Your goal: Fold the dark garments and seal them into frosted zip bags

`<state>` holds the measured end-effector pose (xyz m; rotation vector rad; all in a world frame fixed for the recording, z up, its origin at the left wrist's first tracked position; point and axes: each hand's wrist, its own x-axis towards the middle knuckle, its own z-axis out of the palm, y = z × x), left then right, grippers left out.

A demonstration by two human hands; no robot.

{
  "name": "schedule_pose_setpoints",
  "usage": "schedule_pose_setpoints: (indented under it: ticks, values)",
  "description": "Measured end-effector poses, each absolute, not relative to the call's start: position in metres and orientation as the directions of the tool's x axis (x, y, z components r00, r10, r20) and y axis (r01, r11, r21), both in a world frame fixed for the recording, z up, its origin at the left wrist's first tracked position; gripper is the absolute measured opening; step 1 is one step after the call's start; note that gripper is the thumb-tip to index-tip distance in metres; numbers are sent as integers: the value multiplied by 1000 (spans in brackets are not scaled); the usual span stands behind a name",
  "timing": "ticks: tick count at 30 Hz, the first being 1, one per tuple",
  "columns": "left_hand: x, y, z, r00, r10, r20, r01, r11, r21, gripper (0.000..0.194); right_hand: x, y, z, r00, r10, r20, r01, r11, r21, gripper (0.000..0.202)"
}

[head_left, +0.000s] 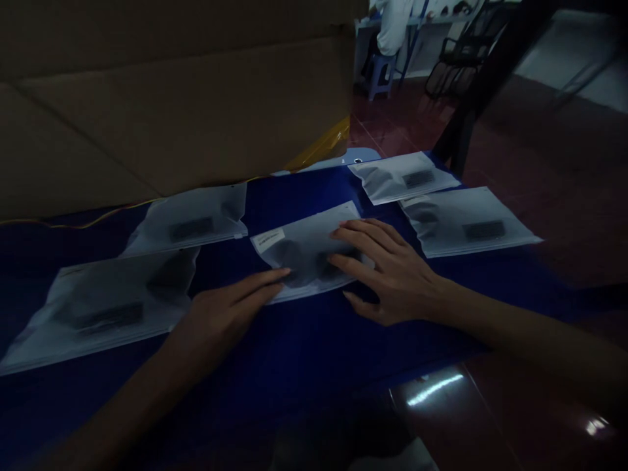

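Observation:
A frosted plastic zip bag (pixel 314 242) with a small white label at its upper left lies flat on the blue table (pixel 294 353). Something dark shows through it, its kind not clear. My right hand (pixel 387 268) rests on the right part of this bag with fingers spread. At its lower left edge, the extended fingertips of my left hand (pixel 230 314) touch the bag. Two similar bags lie to the left, a nearer bag (pixel 112 294) and a farther bag (pixel 191 216). On the right are two more, a back bag (pixel 400 175) and a front bag (pixel 473 222).
A large cardboard box (pixel 186 118) stands along the table's far side, with yellow tape (pixel 321 147) at its lower corner. Behind, a person in a white top (pixel 395 26) sits on a blue stool (pixel 381 72). A black chair (pixel 464 55) stands nearby.

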<state>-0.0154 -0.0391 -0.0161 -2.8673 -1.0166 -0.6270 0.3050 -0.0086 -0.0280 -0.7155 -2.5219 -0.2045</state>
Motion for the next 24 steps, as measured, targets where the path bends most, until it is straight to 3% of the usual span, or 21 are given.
schedule_pose_setpoints:
  ticks: [3, 5, 7, 10, 13, 24]
  values:
    - [-7, -45, -17, 727, 574, 377, 594, -801, 76, 28, 303, -10, -31, -771, 523, 363, 532, 843, -83, 77]
    - [-3, -46, -15, 724, 559, 404, 590, -805, 58, 24, 302, -11, -32, -775, 569, 276, 555, 821, -134, 84]
    - [0, -47, -12, 718, 572, 397, 588, -803, 93, 29, 299, -14, -33, -774, 587, 238, 562, 810, -168, 85]
    - [5, -46, -12, 748, 607, 270, 595, -793, 132, 63, 295, -18, -34, -798, 552, 241, 521, 834, -185, 86]
    - [7, -45, -19, 779, 610, 142, 603, -792, 94, 88, 291, -21, -36, -826, 509, 243, 477, 860, -178, 88]
    - [3, -44, -27, 775, 623, 104, 612, -782, 121, 89, 290, -20, -37, -829, 516, 215, 480, 855, -197, 89]
